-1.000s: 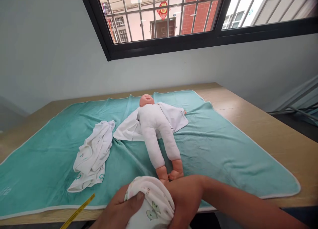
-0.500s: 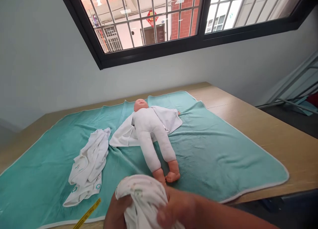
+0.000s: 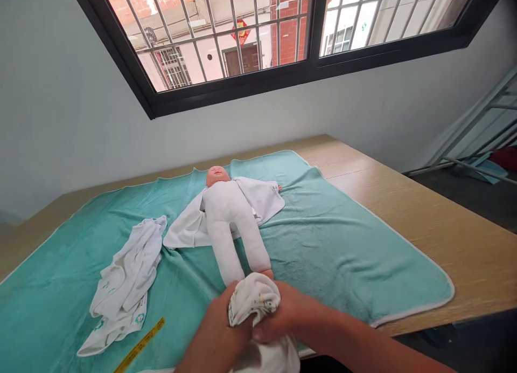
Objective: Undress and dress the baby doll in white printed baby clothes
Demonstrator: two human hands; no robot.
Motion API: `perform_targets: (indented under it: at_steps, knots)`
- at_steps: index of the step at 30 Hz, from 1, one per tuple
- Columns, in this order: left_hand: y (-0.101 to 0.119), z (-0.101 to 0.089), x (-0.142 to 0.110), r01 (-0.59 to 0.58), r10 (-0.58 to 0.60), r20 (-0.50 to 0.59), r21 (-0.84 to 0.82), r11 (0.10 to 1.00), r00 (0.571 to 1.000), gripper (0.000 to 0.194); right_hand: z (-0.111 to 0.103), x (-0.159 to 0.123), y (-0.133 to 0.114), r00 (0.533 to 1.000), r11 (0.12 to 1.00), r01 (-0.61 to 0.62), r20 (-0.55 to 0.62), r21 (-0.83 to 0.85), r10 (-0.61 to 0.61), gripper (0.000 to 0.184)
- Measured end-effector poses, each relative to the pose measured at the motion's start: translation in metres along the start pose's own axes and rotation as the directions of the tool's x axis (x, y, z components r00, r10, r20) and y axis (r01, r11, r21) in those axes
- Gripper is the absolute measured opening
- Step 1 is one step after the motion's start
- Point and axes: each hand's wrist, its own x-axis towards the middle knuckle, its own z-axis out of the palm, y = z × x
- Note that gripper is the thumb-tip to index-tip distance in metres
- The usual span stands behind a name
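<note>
Taking the printed cloth in the person's hands as the centre of the clock, twelve points straight ahead. The white printed cloth point(image 3: 256, 289) is bunched up at the near side of the table, with a gap in its folds facing the person and a loose part hanging below. The left hand point(image 3: 218, 327) wraps its eight o'clock side; the fingertips are hidden, so I cannot tell exactly how they close. The right hand point(image 3: 287, 312) curls around its three o'clock side, the thumb pressed against the folds.

Between eight and nine o'clock is a yellow strip point(image 3: 140, 345) with dark marks, slanted; one end runs out of view, and I cannot tell whether it touches anything. Just past nine o'clock, a crumpled white garment point(image 3: 126, 287) lies on the green blanket point(image 3: 355, 270), which has a pale edging.

Between eleven and twelve o'clock the doll point(image 3: 228, 206) lies on its back, head at the far end, its lower legs partly hidden behind the hands and cloth. A white shirt point(image 3: 186, 230) is spread beneath it, one side at the doll's eight o'clock, the other near three, where a small doll hand shows at the edge.

The blanket covers much of the wooden table point(image 3: 404, 216). At two o'clock, past the table, stands a metal rack point(image 3: 482, 114). Farthest, at twelve, a dark-framed window point(image 3: 242, 84) is set in the pale wall point(image 3: 81, 92), with metal bars point(image 3: 257, 17) beyond the glass.
</note>
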Motion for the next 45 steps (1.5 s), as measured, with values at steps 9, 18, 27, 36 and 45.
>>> perform_targets:
  at_steps: [9, 18, 27, 36, 45]
  knots:
    - [0.020, 0.017, 0.012, 0.068, -0.083, 0.008, 0.484, 0.872, 0.997, 0.011, -0.037, -0.006, -0.034, 0.988, 0.785, -0.135, -0.020, -0.604, 0.154, 0.044]
    - [0.026, 0.020, 0.013, 0.090, -0.158, 0.039, 0.681, 0.727, 0.987, 0.017, -0.048, -0.003, 0.025, 0.971, 0.456, -0.042, -0.144, -0.889, -0.191, 0.012]
    - [0.007, 0.033, 0.011, -0.067, 0.075, -0.028, 0.227, 0.972, 0.997, 0.047, -0.041, -0.010, 0.045, 0.859, 0.622, -0.072, -0.365, -0.780, -0.358, 0.036]
    - [0.030, 0.015, -0.005, -0.138, 0.120, -0.160, -0.108, 0.984, 0.980, 0.039, -0.043, -0.007, 0.022, 0.775, 0.729, 0.155, -0.376, -0.667, -0.508, 0.035]
    - [0.009, 0.007, 0.045, -0.120, 0.050, -0.189, -0.381, 0.917, 0.981, 0.036, -0.051, 0.012, 0.016, 0.787, 0.829, 0.257, -0.390, -0.497, -0.478, 0.017]
